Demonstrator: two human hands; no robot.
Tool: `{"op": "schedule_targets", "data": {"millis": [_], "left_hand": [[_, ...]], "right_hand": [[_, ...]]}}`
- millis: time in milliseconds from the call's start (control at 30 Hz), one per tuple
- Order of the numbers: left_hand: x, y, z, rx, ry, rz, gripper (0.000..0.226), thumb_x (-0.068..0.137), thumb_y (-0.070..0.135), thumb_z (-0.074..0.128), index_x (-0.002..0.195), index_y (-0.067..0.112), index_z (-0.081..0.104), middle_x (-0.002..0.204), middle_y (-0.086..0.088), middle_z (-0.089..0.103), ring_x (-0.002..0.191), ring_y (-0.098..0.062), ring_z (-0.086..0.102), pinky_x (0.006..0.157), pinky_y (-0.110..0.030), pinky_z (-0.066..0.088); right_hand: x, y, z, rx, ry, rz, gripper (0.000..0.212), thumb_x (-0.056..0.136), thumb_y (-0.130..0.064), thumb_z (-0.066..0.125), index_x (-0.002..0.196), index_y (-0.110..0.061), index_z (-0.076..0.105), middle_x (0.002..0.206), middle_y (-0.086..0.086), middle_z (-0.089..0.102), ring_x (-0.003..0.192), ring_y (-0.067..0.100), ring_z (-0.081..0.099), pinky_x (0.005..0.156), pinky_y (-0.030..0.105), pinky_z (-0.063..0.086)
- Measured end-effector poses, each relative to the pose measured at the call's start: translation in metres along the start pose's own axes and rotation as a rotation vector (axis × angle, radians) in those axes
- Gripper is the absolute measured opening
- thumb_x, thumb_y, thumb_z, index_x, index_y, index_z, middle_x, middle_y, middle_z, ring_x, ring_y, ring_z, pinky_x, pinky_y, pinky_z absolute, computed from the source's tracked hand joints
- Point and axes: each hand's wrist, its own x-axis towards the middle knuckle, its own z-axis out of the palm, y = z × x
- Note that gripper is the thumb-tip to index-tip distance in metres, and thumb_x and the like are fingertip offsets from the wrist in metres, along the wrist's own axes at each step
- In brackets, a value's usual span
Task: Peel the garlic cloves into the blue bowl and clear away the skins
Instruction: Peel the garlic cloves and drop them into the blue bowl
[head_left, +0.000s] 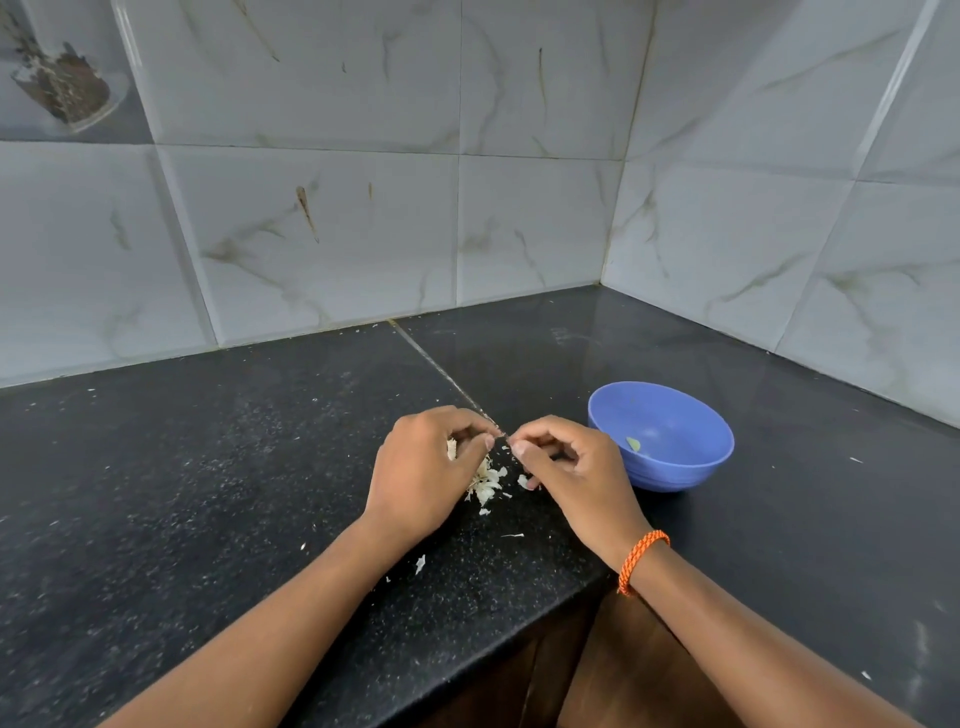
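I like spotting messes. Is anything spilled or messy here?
Yes. White garlic skins lie scattered on the black counter under the left hand and right hand, outside the blue bowl.

The bowl (670, 441) near the counter's right back corner is blue, with a pale green bit inside. The counter (208, 467) is black with fine white speckles. The garlic skins (485, 480) near its front edge are off-white. The wall tiles (337, 218) are pale grey with brownish veins. The wrist band (640, 558) is orange.
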Motion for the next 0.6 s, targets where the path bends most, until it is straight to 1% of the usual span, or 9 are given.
{"op": "schedule_targets", "data": {"millis": [67, 100, 200, 233, 300, 333, 400, 500, 600], "left_hand": [[-0.0001, -0.0010, 0.0010, 0.006, 0.018, -0.008, 0.013, 0.097, 0.026, 0.076, 0.096, 0.037, 0.083, 0.084, 0.018, 0.075, 0.080, -0.006, 0.070, 0.075, -0.038, 0.058], [-0.0009, -0.0012, 0.0017, 0.012, 0.020, -0.010, 0.013, 0.097, 0.026, 0.076, 0.096, 0.037, 0.082, 0.084, 0.018, 0.075, 0.080, -0.006, 0.070, 0.075, -0.038, 0.058], [-0.0024, -0.0019, 0.0025, 0.036, 0.016, -0.014, 0.013, 0.098, 0.028, 0.075, 0.096, 0.039, 0.081, 0.083, 0.019, 0.074, 0.079, -0.006, 0.069, 0.074, -0.037, 0.058], [-0.0022, -0.0025, 0.0025, 0.047, 0.021, -0.015, 0.012, 0.098, 0.028, 0.075, 0.096, 0.039, 0.081, 0.083, 0.019, 0.074, 0.079, -0.005, 0.069, 0.074, -0.037, 0.058], [-0.0018, -0.0031, 0.0022, 0.063, 0.037, -0.018, 0.013, 0.098, 0.029, 0.074, 0.097, 0.040, 0.080, 0.080, 0.019, 0.071, 0.077, -0.005, 0.068, 0.073, -0.036, 0.057], [-0.0018, -0.0031, 0.0020, 0.067, 0.043, -0.017, 0.013, 0.099, 0.029, 0.074, 0.097, 0.040, 0.080, 0.080, 0.019, 0.071, 0.078, -0.004, 0.067, 0.072, -0.035, 0.057], [-0.0025, -0.0030, 0.0016, 0.074, 0.048, -0.015, 0.013, 0.099, 0.029, 0.073, 0.098, 0.040, 0.080, 0.082, 0.020, 0.070, 0.080, -0.003, 0.067, 0.072, -0.033, 0.056], [-0.0035, -0.0030, 0.0007, 0.069, 0.046, -0.014, 0.013, 0.100, 0.029, 0.072, 0.099, 0.040, 0.079, 0.085, 0.021, 0.070, 0.084, -0.003, 0.066, 0.074, -0.034, 0.056], [-0.0036, -0.0029, -0.0001, 0.066, 0.053, -0.009, 0.015, 0.100, 0.028, 0.071, 0.102, 0.040, 0.079, 0.088, 0.021, 0.070, 0.088, -0.003, 0.065, 0.077, -0.036, 0.057]], "right_hand": [[-0.0014, 0.0009, 0.0005, -0.044, 0.007, -0.021, 0.014, 0.100, -0.010, 0.070, 0.097, -0.020, 0.079, 0.092, -0.002, 0.075, 0.084, 0.021, 0.071, 0.067, 0.029, 0.064], [-0.0019, 0.0011, 0.0007, -0.078, 0.009, -0.025, 0.016, 0.100, -0.009, 0.070, 0.101, -0.022, 0.079, 0.092, -0.004, 0.075, 0.083, 0.019, 0.072, 0.067, 0.027, 0.064], [-0.0029, -0.0018, 0.0004, -0.135, 0.003, -0.012, 0.030, 0.099, -0.010, 0.074, 0.122, -0.029, 0.073, 0.087, -0.006, 0.076, 0.079, 0.012, 0.076, 0.072, 0.022, 0.062], [-0.0029, -0.0032, 0.0000, -0.161, 0.010, -0.014, 0.030, 0.097, -0.011, 0.076, 0.121, -0.028, 0.074, 0.086, -0.007, 0.077, 0.079, 0.008, 0.076, 0.073, 0.019, 0.060], [-0.0019, -0.0024, -0.0015, -0.263, 0.044, -0.052, 0.017, 0.094, -0.013, 0.080, 0.106, -0.025, 0.080, 0.085, -0.013, 0.078, 0.082, 0.002, 0.074, 0.074, 0.014, 0.057], [-0.0022, -0.0019, -0.0020, -0.315, 0.054, -0.077, 0.012, 0.093, -0.014, 0.081, 0.099, -0.024, 0.083, 0.085, -0.015, 0.078, 0.084, 0.001, 0.074, 0.075, 0.014, 0.056], [-0.0030, 0.0001, -0.0021, -0.392, 0.063, -0.105, 0.010, 0.091, -0.015, 0.083, 0.096, -0.023, 0.085, 0.089, -0.016, 0.078, 0.086, 0.000, 0.073, 0.078, 0.016, 0.056], [-0.0024, 0.0015, -0.0020, -0.492, 0.045, -0.097, 0.013, 0.094, -0.017, 0.081, 0.103, -0.024, 0.086, 0.095, -0.012, 0.077, 0.088, 0.004, 0.071, 0.081, 0.020, 0.057], [0.0034, 0.0005, -0.0050, -0.612, -0.047, -0.154, 0.017, 0.099, -0.013, 0.074, 0.107, -0.024, 0.084, 0.098, -0.007, 0.076, 0.089, 0.010, 0.070, 0.080, 0.031, 0.058]]}}
